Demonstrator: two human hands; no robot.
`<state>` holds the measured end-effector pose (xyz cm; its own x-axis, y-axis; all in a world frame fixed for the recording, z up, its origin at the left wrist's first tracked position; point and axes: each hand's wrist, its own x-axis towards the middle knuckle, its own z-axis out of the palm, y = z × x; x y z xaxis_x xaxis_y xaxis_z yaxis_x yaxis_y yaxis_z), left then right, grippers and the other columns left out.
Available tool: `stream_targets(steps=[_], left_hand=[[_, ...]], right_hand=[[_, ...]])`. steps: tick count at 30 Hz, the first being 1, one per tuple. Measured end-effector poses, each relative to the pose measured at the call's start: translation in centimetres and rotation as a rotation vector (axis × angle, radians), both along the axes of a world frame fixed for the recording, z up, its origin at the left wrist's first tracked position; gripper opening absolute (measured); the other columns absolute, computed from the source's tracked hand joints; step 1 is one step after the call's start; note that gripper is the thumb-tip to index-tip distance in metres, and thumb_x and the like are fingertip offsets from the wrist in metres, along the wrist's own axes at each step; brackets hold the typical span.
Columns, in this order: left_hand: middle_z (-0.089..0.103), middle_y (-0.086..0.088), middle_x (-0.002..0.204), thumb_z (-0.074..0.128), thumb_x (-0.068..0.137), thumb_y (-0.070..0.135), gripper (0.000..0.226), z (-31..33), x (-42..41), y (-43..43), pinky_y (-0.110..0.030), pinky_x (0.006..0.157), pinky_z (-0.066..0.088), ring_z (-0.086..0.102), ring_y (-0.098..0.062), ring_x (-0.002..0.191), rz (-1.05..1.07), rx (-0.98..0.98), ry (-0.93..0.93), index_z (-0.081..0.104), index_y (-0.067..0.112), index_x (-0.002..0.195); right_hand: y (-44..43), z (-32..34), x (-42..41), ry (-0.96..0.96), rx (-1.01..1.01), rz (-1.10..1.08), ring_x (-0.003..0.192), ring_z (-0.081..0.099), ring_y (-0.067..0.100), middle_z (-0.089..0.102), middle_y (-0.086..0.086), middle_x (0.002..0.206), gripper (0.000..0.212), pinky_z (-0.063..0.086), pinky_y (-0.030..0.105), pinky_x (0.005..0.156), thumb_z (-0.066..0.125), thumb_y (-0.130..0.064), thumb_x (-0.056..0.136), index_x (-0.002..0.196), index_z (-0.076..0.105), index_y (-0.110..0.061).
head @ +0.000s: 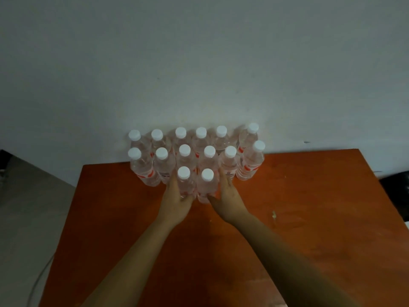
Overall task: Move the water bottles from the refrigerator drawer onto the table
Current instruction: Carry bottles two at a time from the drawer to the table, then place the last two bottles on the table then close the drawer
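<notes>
Left hand (177, 201): stretched forward, fingers curled round near-left bottle (185, 185).
Right hand (228, 201): mirrored, near-right bottle (207, 188) clasped.
Table (309, 218): both bottles held upright.

Plain indoor rm, bare pale wall (199, 63), scuffed orange wood table (309, 218)

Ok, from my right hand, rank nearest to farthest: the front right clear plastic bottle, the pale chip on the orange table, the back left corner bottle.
1. Front right clear plastic bottle, held by the right hand.
2. Pale chip on the orange table, to its right.
3. Back left corner bottle, by the wall.
</notes>
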<state>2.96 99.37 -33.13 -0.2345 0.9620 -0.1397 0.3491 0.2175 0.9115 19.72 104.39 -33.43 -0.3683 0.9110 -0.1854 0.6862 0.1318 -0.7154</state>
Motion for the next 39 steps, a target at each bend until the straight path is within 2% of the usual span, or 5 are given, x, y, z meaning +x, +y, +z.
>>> stream_targets(steps=[6, 10, 16, 25, 39], left_hand=[[0.001, -0.002, 0.167, 0.035, 0.102, 0.052, 0.072, 2.1, 1.8, -1.5, -0.049, 0.122, 0.011, -0.001, -0.021, 0.153, 0.017, 0.108, 0.554, -0.001, 0.026, 0.159], [-0.013, -0.008, 0.166, 0.020, 0.099, 0.061, 0.075, 3.3, 5.0, -0.7, -0.054, 0.122, 0.002, -0.014, -0.025, 0.152, -0.079, 0.188, 0.736, -0.007, 0.024, 0.158], [-0.013, -0.010, 0.166, 0.018, 0.097, 0.066, 0.076, 7.1, 13.4, -1.0, -0.059, 0.121, 0.000, -0.015, -0.030, 0.152, -0.194, 0.280, 0.915, -0.001, 0.026, 0.159], [-0.019, -0.011, 0.164, 0.019, 0.095, 0.070, 0.078, 16.5, 36.9, -9.0, -0.061, 0.119, -0.003, -0.021, -0.030, 0.150, -0.306, 0.561, 0.938, 0.001, 0.030, 0.159], [-0.022, -0.011, 0.163, 0.014, 0.095, 0.070, 0.076, 20.5, 79.1, -32.6, -0.061, 0.119, 0.001, -0.020, -0.030, 0.150, -0.902, 0.976, 0.748, -0.010, 0.032, 0.157]], right_hand=[[-2.3, 2.9, 4.9, -0.072, 0.340, -0.043, 0.146, 0.031, 0.024, 0.003, 0.003, 0.167, 0.073, 0.051, 0.042, 0.100, 0.042, -0.048, 0.103, 0.159, 0.001, -0.026], [-3.7, 3.0, 10.4, -0.264, 0.448, -0.178, 0.153, 0.009, 0.027, 0.004, 0.010, 0.167, 0.067, 0.024, 0.050, 0.121, 0.030, -0.056, 0.103, 0.159, 0.011, -0.024], [-8.0, 5.5, 20.6, -0.467, 0.522, -0.401, 0.154, -0.006, 0.025, 0.001, 0.009, 0.167, 0.068, 0.008, 0.054, 0.123, 0.025, -0.065, 0.101, 0.158, 0.018, -0.029], [-22.6, 13.3, 41.2, -0.549, 0.626, -0.752, 0.153, -0.013, 0.029, -0.012, 0.014, 0.166, 0.081, 0.002, 0.053, 0.123, 0.029, -0.069, 0.097, 0.160, 0.004, -0.025], [-55.8, 16.5, 75.9, -0.702, 0.566, -1.398, 0.152, -0.013, 0.032, -0.010, 0.014, 0.166, 0.080, 0.002, 0.057, 0.122, 0.025, -0.067, 0.096, 0.160, 0.003, -0.025]])
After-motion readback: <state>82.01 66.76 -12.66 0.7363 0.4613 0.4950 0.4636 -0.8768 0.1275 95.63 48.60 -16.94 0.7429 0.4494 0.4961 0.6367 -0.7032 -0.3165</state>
